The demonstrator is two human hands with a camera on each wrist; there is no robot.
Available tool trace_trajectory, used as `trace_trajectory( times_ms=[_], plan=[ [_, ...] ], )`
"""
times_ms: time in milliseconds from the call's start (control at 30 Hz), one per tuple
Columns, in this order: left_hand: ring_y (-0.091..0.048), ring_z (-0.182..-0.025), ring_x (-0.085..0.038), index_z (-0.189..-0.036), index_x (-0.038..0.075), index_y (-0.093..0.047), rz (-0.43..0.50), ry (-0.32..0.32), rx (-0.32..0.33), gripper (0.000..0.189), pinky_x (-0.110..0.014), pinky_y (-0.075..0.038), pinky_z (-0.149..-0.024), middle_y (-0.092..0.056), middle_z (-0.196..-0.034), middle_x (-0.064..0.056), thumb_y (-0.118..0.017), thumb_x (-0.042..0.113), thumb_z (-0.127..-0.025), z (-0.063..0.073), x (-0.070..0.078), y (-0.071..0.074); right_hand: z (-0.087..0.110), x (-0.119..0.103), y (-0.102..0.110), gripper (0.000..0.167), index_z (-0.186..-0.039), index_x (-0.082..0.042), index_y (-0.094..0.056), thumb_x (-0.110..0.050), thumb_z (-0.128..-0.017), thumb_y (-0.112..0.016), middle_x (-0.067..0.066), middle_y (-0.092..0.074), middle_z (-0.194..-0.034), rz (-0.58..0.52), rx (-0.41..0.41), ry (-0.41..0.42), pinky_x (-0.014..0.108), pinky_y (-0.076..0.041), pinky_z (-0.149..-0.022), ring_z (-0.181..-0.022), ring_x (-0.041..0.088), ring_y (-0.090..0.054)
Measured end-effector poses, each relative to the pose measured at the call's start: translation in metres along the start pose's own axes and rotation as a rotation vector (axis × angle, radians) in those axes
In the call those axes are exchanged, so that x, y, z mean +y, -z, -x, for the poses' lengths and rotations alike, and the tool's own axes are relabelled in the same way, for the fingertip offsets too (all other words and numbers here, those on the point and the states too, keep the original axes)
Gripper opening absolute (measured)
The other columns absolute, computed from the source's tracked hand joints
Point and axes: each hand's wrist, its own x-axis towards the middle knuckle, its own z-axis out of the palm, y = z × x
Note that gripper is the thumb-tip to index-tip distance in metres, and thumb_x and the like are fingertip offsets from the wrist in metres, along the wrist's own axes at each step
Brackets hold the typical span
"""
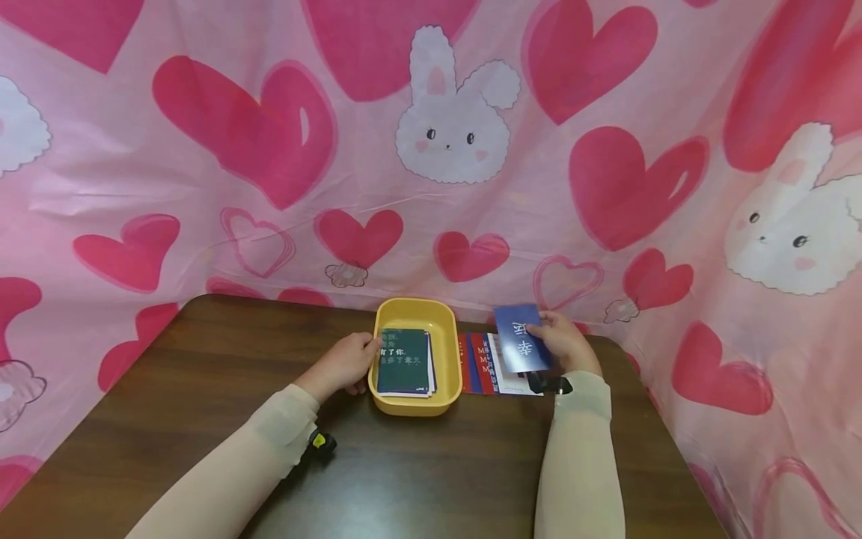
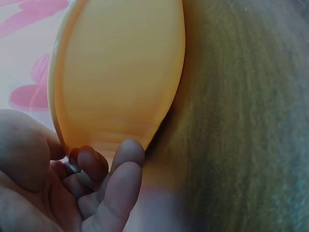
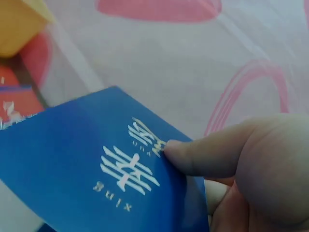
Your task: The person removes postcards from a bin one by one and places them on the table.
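A blue card (image 1: 517, 340) with white characters is pinched between thumb and fingers of my right hand (image 1: 567, 343). The right wrist view shows the thumb (image 3: 198, 157) lying across the card's printed face. Below that card, several red, blue and white cards (image 1: 481, 367) lie overlapped in a row on the table. My left hand (image 1: 345, 363) grips the left rim of a yellow plastic tray (image 1: 441, 404), thumb at the edge and fingertips (image 2: 120, 191) against its outer side. Inside the tray rests a stack of cards, a dark green one (image 1: 404, 367) on top.
The brown wooden table (image 1: 404, 479) meets a pink cloth (image 1: 364, 172) printed with hearts and rabbits along its back and right side. The tray and the row of cards sit near the table's back edge, side by side.
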Motion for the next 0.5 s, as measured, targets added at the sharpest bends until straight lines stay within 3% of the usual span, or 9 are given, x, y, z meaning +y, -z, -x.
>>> trace_trajectory(
  times_ms=[167, 333, 500],
  plan=[
    [-0.069, -0.059, -0.028, -0.122, 0.003, -0.069, -0.001, 0.001, 0.001, 0.041, -0.039, -0.064, -0.054, -0.068, -0.083, -0.015, -0.047, 0.038, -0.123, 0.000, 0.000, 0.000, 0.001, 0.014, 0.008, 0.050, -0.157, 0.002, -0.056, -0.020, -0.114, -0.069, 0.021, -0.068, -0.136, 0.012, -0.028, -0.067, 0.034, -0.066, -0.085, -0.108, 0.028, -0.071],
    [-0.069, -0.059, -0.027, -0.121, 0.004, -0.069, 0.003, 0.002, -0.001, 0.041, -0.038, -0.063, -0.054, -0.069, -0.082, -0.014, -0.047, 0.038, -0.123, 0.000, -0.001, 0.000, 0.002, 0.024, 0.013, 0.051, -0.160, 0.001, -0.053, -0.022, -0.115, -0.066, 0.024, -0.063, -0.146, 0.014, -0.070, -0.104, 0.044, -0.066, -0.101, -0.123, 0.036, -0.068],
    [-0.069, -0.059, -0.027, -0.120, 0.004, -0.070, 0.005, -0.001, 0.002, 0.041, -0.038, -0.063, -0.054, -0.069, -0.083, -0.014, -0.047, 0.038, -0.123, 0.000, -0.001, 0.000, 0.001, 0.028, 0.013, 0.055, -0.160, 0.000, -0.054, -0.026, -0.113, -0.069, 0.026, -0.064, -0.144, 0.072, -0.067, -0.099, 0.044, -0.066, -0.095, -0.119, 0.038, -0.069]
  ],
)
